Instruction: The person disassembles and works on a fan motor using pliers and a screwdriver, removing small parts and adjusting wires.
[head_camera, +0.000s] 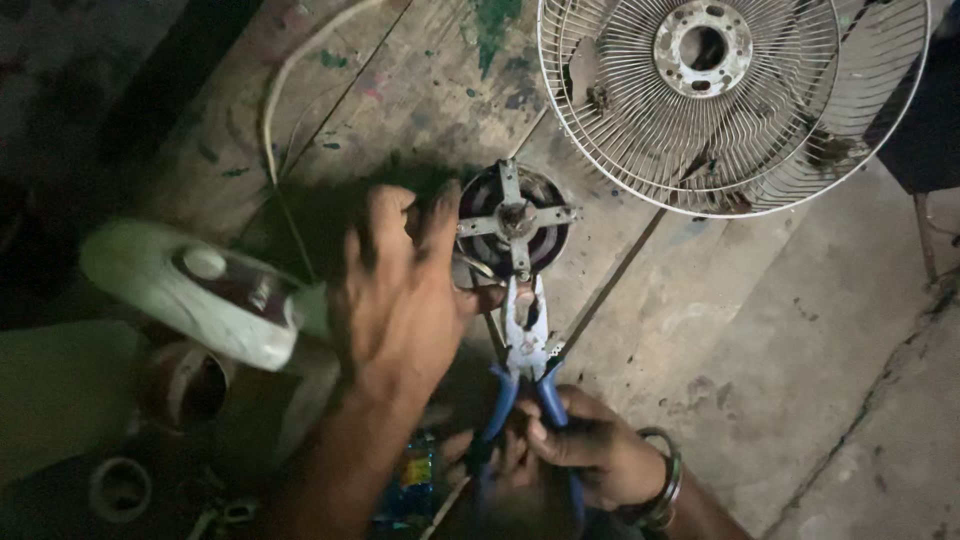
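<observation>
A round fan motor (515, 222) with a metal cross bracket on its face stands on a paint-stained wooden board. My left hand (400, 295) wraps around the motor's left side and holds it. My right hand (590, 450), with bangles at the wrist, grips the blue handles of a pair of pliers (524, 345). The plier jaws point up and touch the motor's lower edge, beside my left thumb.
A white wire fan guard (730, 95) lies at the upper right. The pale fan housing (200, 295) lies at the left, with a white cord (280, 90) curving above it. Round spool-like objects (120, 488) sit at lower left. Grey concrete floor spreads to the right.
</observation>
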